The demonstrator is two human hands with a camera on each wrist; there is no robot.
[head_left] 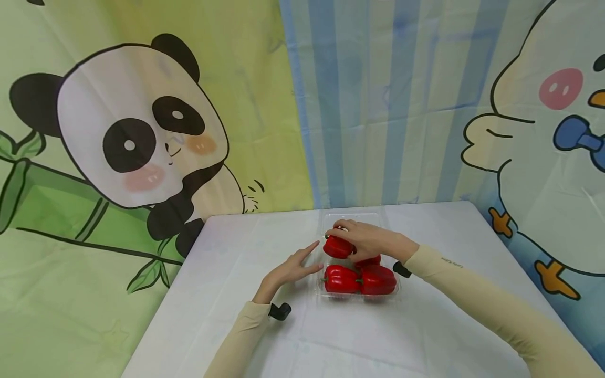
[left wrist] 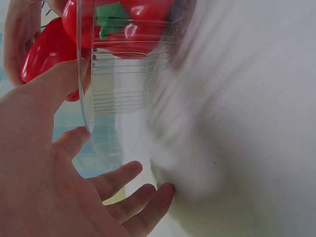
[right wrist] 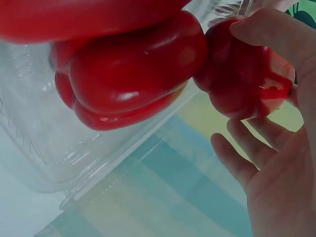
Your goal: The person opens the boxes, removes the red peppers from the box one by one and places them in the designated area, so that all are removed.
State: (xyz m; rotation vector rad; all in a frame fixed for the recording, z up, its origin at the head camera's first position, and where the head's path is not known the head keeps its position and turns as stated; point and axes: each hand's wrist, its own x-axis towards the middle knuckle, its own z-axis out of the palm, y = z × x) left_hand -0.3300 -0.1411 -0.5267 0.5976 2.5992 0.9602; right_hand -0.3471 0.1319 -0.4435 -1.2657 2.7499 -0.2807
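Note:
A clear plastic clamshell container (left wrist: 123, 94) sits on the table, with red bell peppers inside. At its front lie two of them, a left pepper (head_left: 341, 279) and a right pepper (head_left: 379, 280); another pepper (head_left: 367, 261) shows partly behind, overlapped by my right hand. My right hand (head_left: 371, 239) grips a red bell pepper (right wrist: 247, 74) over the container's back left part, thumb on one side and fingers around the other. On the container's left, my left hand (head_left: 290, 269) has its fingers spread and extended, the thumb (left wrist: 61, 79) right at the rim.
The container's raised clear lid (head_left: 354, 216) stands at the back, near the table's far edge. A white cloth covers the table (head_left: 359, 341). Behind hangs a curtain (head_left: 368, 105) printed with stripes, a panda and a white bird. Each wrist wears a small black camera.

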